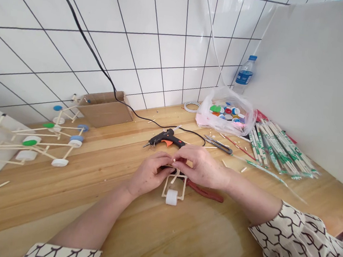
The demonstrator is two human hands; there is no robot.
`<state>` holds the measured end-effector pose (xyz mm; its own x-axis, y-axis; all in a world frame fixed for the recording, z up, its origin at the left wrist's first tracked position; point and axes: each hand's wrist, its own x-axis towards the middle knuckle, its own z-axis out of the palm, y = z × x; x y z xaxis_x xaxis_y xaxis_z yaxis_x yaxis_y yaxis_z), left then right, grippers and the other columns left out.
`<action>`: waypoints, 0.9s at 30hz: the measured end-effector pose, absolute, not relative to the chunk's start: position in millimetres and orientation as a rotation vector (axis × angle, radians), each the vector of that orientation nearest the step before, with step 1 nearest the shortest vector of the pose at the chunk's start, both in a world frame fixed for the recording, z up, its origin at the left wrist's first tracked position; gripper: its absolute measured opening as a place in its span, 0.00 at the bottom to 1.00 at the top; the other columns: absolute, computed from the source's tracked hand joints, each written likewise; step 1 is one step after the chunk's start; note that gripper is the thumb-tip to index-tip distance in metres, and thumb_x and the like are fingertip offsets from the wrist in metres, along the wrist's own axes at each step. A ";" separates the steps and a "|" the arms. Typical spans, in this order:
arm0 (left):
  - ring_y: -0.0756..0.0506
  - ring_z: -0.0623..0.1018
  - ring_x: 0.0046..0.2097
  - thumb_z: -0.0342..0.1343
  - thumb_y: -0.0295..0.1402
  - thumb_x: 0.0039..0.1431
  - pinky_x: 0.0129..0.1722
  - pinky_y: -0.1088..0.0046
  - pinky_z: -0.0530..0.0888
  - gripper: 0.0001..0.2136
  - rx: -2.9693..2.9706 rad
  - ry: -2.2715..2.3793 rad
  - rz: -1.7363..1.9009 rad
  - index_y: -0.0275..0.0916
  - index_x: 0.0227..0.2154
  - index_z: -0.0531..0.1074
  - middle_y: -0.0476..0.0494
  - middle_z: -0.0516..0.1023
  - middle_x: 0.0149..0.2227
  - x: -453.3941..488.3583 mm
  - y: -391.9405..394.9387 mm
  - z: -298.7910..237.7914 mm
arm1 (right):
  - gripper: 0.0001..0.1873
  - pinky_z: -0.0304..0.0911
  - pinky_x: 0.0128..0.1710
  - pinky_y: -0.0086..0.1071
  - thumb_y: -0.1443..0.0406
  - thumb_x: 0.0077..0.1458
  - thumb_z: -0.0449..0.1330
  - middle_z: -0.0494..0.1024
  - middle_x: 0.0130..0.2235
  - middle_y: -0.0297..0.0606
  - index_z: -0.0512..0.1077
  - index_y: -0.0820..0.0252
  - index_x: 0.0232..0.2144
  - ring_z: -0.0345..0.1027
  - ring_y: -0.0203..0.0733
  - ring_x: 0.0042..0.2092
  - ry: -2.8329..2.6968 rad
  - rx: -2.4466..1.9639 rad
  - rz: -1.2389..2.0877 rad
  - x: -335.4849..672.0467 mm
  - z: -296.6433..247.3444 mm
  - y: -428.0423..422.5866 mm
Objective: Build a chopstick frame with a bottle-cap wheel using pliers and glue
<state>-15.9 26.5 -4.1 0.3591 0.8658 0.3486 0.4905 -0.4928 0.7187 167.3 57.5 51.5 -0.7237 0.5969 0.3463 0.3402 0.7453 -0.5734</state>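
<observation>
Stick frame (165,186) bearing white cylinder (172,197).
Right hand (198,167) pinches a small stick (174,160); left hand (150,174) curled, its hold indeterminable.

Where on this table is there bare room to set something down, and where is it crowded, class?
The table is bare between the stick frames and left hand, and at the front between the sleeves, below the white roller. It is crowded at the back right: bag of caps, scissors, wrapped sticks.

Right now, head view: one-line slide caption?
Left hand and right hand meet at a stick frame with a white cylinder, a black glue gun lying beyond.
</observation>
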 end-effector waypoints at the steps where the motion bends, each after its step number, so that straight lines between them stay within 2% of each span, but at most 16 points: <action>1: 0.45 0.76 0.40 0.54 0.31 0.58 0.42 0.68 0.73 0.07 2.123 1.174 0.994 0.38 0.34 0.76 0.42 0.77 0.37 -16.3 26.5 -3.7 | 0.05 0.60 0.34 0.28 0.71 0.55 0.57 0.75 0.28 0.36 0.71 0.61 0.28 0.66 0.36 0.31 -2.423 -0.701 0.650 167.0 50.2 57.8; 10: 0.45 0.77 0.38 0.54 0.31 0.57 0.42 0.69 0.73 0.06 2.118 1.258 1.096 0.38 0.31 0.76 0.43 0.79 0.34 -14.5 29.3 6.7 | 0.06 0.57 0.32 0.26 0.73 0.54 0.58 0.73 0.26 0.33 0.71 0.62 0.26 0.63 0.33 0.29 -2.429 -0.712 0.637 165.8 47.2 57.4; 15: 0.46 0.77 0.34 0.55 0.29 0.53 0.38 0.72 0.73 0.06 2.026 1.306 1.015 0.37 0.28 0.76 0.45 0.79 0.30 -8.2 29.5 22.1 | 0.07 0.54 0.30 0.25 0.72 0.55 0.57 0.72 0.25 0.32 0.71 0.63 0.25 0.60 0.32 0.28 -2.436 -0.743 0.673 165.6 49.2 56.8; 21: 0.46 0.78 0.33 0.53 0.27 0.51 0.34 0.72 0.73 0.07 1.943 1.392 0.923 0.35 0.29 0.77 0.46 0.80 0.30 -1.6 29.6 30.0 | 0.08 0.52 0.30 0.25 0.72 0.54 0.57 0.70 0.24 0.31 0.69 0.63 0.23 0.58 0.32 0.28 -2.466 -0.742 0.652 164.9 50.7 56.8; 27: 0.45 0.78 0.35 0.56 0.32 0.51 0.37 0.70 0.73 0.07 1.879 1.538 0.872 0.36 0.29 0.77 0.44 0.80 0.32 -6.8 20.0 22.1 | 0.07 0.51 0.29 0.25 0.72 0.54 0.58 0.70 0.24 0.31 0.70 0.63 0.24 0.59 0.32 0.28 -2.465 -0.756 0.665 165.9 47.4 58.2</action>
